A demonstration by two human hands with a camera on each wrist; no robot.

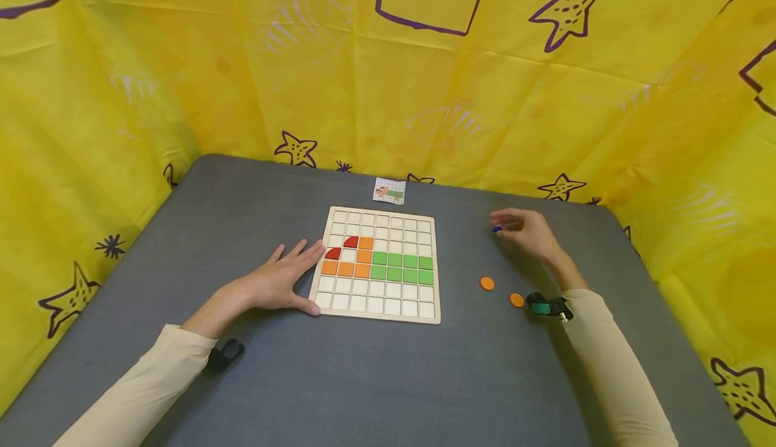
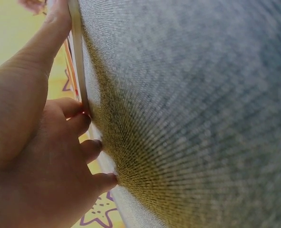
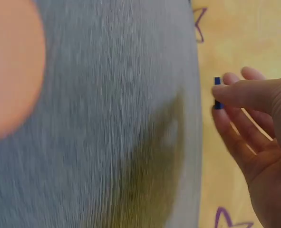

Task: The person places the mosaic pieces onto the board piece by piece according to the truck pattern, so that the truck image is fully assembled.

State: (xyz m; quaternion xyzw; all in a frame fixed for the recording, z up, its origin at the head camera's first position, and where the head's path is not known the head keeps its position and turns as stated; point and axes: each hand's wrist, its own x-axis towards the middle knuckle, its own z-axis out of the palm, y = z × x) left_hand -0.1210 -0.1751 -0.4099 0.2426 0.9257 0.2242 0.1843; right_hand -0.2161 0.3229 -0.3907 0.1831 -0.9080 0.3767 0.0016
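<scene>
A pale wooden grid board (image 1: 376, 305) lies on the grey table, part of its cells filled with green tiles (image 1: 403, 268), orange square tiles (image 1: 345, 269) and two red quarter-round tiles (image 1: 333, 253). My left hand (image 1: 281, 279) is spread with straight fingers, its fingertips and thumb at the board's left edge. Right of the board, my right hand (image 1: 525, 233) pinches a small dark blue piece (image 3: 218, 93) between thumb and fingers, above the table. Two orange round discs (image 1: 487, 283) lie between the board and my right wrist.
A small picture card (image 1: 389, 190) with a coloured grid pattern lies behind the board, near the table's far edge. Yellow cloth (image 1: 400, 90) with drawn starfish and fish surrounds the table (image 1: 388, 380) at the back and sides.
</scene>
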